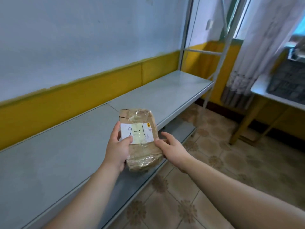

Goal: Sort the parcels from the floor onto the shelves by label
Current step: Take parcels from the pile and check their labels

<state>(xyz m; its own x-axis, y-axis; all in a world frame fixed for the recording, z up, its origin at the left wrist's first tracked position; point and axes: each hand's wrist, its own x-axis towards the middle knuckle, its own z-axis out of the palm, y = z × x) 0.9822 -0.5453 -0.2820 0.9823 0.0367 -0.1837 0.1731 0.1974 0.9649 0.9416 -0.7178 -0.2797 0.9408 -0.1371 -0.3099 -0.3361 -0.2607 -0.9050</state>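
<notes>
The person holds one parcel (142,156), a brown packet wrapped in clear tape, in the air above the front edge of the grey shelf (66,154), not touching it. The left hand (117,151) grips the parcel's left side, with the thumb lying on the white label (137,133), which reads "9-1" in handwriting. The right hand (171,149) pinches the right edge between thumb and forefinger, more lightly by the look of it. The label faces up towards the camera, so I judge the step in hand to be reading it and choosing the spot. As far as the view shows, the shelf carries no parcels, and neither does the strip of lower shelf (128,184) seen beneath it, so the sorting looks to be near its start; no markings on the shelf are visible to match against "9-1". The tiled floor (214,162) in view has no parcels on it, so how many are left cannot be told. A worktop (260,90) with a dark crate (288,83) stands well apart on the right
</notes>
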